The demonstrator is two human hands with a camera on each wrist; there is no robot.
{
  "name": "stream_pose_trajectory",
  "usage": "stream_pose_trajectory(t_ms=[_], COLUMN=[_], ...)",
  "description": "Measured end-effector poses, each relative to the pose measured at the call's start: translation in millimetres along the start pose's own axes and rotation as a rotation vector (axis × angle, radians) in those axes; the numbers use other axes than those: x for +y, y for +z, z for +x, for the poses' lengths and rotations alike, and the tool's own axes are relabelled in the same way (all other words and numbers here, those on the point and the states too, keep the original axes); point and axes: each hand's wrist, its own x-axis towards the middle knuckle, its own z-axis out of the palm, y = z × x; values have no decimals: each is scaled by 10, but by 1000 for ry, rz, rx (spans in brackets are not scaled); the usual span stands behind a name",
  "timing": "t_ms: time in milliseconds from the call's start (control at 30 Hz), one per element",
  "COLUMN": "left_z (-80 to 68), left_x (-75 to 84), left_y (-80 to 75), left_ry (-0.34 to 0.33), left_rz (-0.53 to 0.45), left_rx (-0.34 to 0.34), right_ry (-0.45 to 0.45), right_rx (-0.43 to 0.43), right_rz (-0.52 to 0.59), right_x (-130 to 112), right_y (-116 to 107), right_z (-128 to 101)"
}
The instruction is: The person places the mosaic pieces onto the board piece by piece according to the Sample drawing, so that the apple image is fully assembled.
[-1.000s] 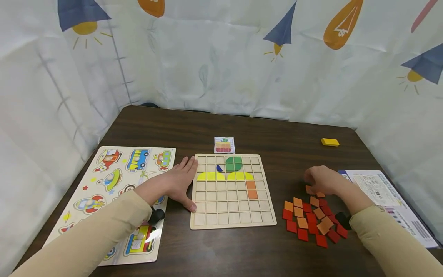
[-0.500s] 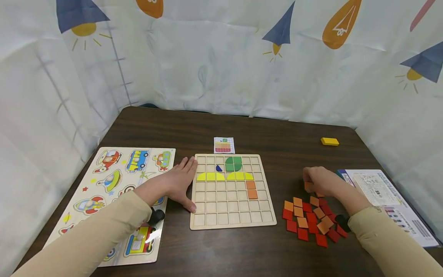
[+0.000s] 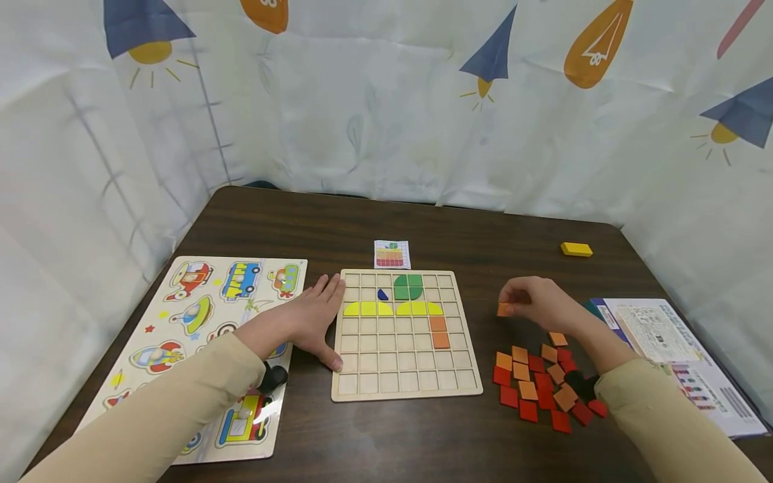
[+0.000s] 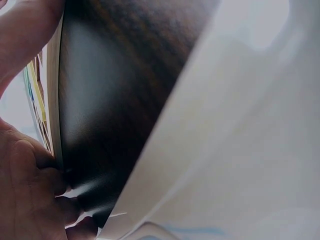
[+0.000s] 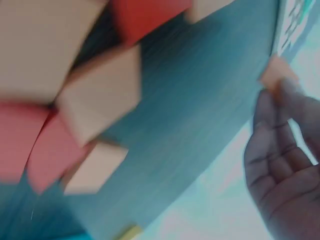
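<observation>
My right hand [image 3: 539, 303] pinches an orange square tile [image 3: 504, 309] between thumb and fingertips, above the table to the right of the grid board. The right wrist view shows the same orange tile [image 5: 278, 74] at the fingertips. With fingers spread, my left hand [image 3: 312, 323] rests against the left edge of the wooden grid board [image 3: 386, 382]. In the board sit green pieces [image 3: 408, 287], yellow pieces [image 3: 368, 308], a small blue piece [image 3: 382, 294] and two orange squares [image 3: 440, 332] stacked in one column. Loose red tiles [image 3: 528, 410] and orange tiles [image 3: 527, 390] lie scattered below my right hand.
A small picture card [image 3: 391, 254] lies behind the board. On the left is a vehicle picture puzzle [image 3: 199, 355], partly under my left forearm. A printed box or booklet [image 3: 682, 362] lies at the right, and yellow blocks [image 3: 576, 249] at the back right.
My right hand has lifted an orange tile from the back of the loose pile and moved left with it, towards the board. The left hand has stayed in place.
</observation>
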Motion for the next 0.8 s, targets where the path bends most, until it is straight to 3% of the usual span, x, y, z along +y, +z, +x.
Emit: stream_pose_trajectory(t_ms=[233, 367, 800], left_z=[-7, -16, -13], left_x=[6, 7, 7], left_y=[-2, -5, -8], left_ry=[5, 7, 10], left_rz=[5, 6, 8], left_rx=[3, 11, 13], right_ry=[-30, -44, -102], right_rx=[-21, -35, -74], right_rz=[255, 324, 253], right_x=[-197, -357, -774], right_y=[157, 268, 520], right_z=[211, 348, 601])
